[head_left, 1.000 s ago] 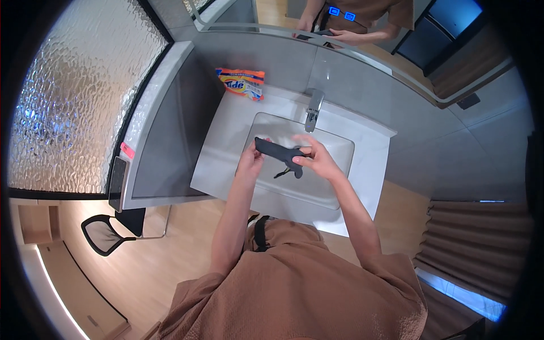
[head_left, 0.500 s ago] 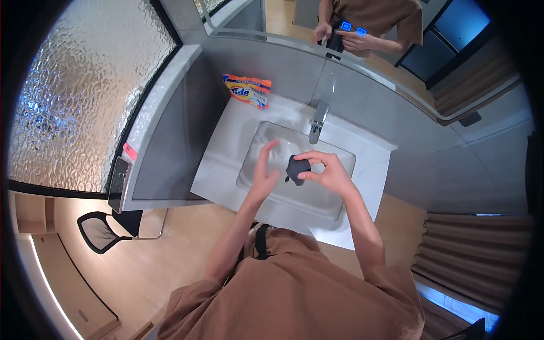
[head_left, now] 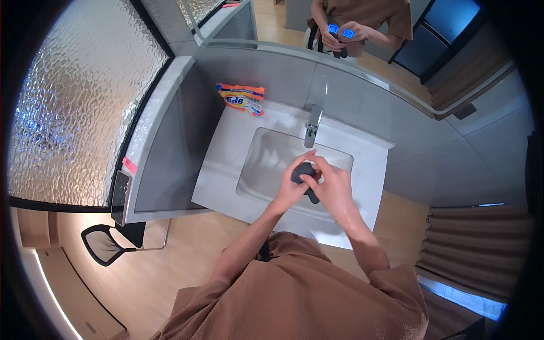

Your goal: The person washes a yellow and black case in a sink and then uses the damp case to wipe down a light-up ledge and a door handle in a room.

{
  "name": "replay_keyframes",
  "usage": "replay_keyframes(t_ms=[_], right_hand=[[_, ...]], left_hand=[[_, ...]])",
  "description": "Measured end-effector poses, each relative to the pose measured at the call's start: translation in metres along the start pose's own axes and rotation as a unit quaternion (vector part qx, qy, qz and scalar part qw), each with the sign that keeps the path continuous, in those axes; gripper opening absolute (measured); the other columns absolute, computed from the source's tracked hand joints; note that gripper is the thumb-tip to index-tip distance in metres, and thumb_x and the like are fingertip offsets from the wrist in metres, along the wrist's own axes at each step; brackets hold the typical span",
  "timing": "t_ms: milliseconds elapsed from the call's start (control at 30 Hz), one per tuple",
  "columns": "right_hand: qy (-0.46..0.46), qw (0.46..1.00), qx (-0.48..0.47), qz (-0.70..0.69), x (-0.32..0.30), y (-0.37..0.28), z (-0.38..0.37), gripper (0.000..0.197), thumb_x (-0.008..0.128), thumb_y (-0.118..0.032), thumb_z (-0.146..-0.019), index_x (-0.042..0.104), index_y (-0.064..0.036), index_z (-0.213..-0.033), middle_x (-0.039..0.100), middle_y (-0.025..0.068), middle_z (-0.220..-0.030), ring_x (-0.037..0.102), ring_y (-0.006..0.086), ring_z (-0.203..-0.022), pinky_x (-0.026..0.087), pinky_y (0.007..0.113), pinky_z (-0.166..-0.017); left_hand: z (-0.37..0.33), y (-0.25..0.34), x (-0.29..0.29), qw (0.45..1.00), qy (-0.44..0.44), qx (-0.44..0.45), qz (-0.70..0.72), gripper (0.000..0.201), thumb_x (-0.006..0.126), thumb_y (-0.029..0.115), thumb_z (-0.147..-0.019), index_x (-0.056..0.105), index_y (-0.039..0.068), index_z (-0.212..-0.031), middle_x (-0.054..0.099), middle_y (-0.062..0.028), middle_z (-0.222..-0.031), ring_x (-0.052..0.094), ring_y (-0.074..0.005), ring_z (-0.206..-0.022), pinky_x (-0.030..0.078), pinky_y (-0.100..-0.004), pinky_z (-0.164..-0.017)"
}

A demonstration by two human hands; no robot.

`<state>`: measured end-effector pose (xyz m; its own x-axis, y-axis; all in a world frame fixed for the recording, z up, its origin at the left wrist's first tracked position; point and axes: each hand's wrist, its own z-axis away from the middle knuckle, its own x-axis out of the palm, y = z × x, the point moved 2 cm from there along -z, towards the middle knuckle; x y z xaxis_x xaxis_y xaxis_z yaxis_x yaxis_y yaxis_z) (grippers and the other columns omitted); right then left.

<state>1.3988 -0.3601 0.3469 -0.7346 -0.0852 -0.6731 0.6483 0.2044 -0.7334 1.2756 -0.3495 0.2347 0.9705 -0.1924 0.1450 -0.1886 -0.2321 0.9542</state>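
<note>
A small bunched dark grey cloth (head_left: 303,172) is held between both hands above the white sink basin (head_left: 262,164); its exact kind cannot be made out. My left hand (head_left: 289,186) wraps round its left side with the fingers pointing up toward the faucet. From the right, my right hand (head_left: 336,191) closes on the same cloth, the thumb pressed across it. A darker end of the cloth hangs below the hands. Just beyond the fingertips stands the chrome faucet (head_left: 312,127); whether water runs from it cannot be told.
An orange, colourful detergent bag (head_left: 241,100) lies at the back left of the white counter (head_left: 218,175). A mirror (head_left: 272,25) spans the wall behind. On the ledge at left are a pink item (head_left: 130,165) and a phone-like dark slab (head_left: 119,195). A chair (head_left: 107,245) stands on the floor.
My left hand, open and apart from the cloth before, has moved right and now grips it with my right hand. The view has shifted slightly.
</note>
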Motion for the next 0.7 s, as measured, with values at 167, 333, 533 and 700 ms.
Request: replay_keyframes(t_ms=[167, 333, 533, 700], right_hand=[[0.201, 0.976, -0.076, -0.039, 0.022, 0.067, 0.017, 0.043, 0.074, -0.017, -0.087, 0.061, -0.002, -0.125, 0.069, 0.0159, -0.117, 0.064, 0.031, -0.112, 0.051, 0.04, -0.093], [-0.028, 0.746, 0.067, -0.662, 0.099, 0.127, 0.047, 0.076, 0.053, -0.055, -0.098, 0.032, -0.0086, -0.154, 0.041, 0.0098, -0.152, 0.036, 0.0232, -0.143, 0.031, 0.041, -0.117], [0.043, 0.714, 0.042, -0.698, 0.08, 0.092, 0.029, 0.065, 0.071, -0.026, -0.093, 0.039, -0.0063, -0.146, 0.054, 0.0109, -0.135, 0.054, 0.018, -0.121, 0.052, 0.036, -0.091], [-0.014, 0.872, 0.114, -0.476, 0.044, 0.11, 0.026, 0.035, 0.074, -0.004, -0.087, 0.058, -0.0027, -0.118, 0.064, 0.0087, -0.106, 0.066, 0.0132, -0.09, 0.059, 0.027, -0.061]], left_hand=[[-0.015, 0.024, -0.006, 0.906, 0.146, -0.132, 0.374, 0.025, 0.06, 0.004, -0.097, 0.055, 0.003, -0.121, 0.065, -0.0121, -0.101, 0.065, -0.0192, -0.094, 0.053, -0.0339, -0.09], [-0.024, 0.035, 0.014, 0.84, 0.203, -0.193, 0.466, 0.014, 0.062, 0.007, -0.097, 0.054, 0.006, -0.109, 0.063, -0.0096, -0.097, 0.064, -0.021, -0.093, 0.054, -0.0374, -0.089], [-0.012, 0.022, 0.022, 0.92, 0.26, -0.155, 0.25, 0.011, 0.062, 0.009, -0.097, 0.057, 0.005, -0.106, 0.064, -0.0077, -0.106, 0.064, -0.0189, -0.098, 0.051, -0.0347, -0.091], [0.011, 0.006, -0.024, 0.978, 0.048, -0.197, 0.059, 0.024, 0.068, 0.013, -0.093, 0.066, 0.001, -0.115, 0.067, -0.0093, -0.115, 0.065, -0.0148, -0.099, 0.053, -0.0294, -0.083]])
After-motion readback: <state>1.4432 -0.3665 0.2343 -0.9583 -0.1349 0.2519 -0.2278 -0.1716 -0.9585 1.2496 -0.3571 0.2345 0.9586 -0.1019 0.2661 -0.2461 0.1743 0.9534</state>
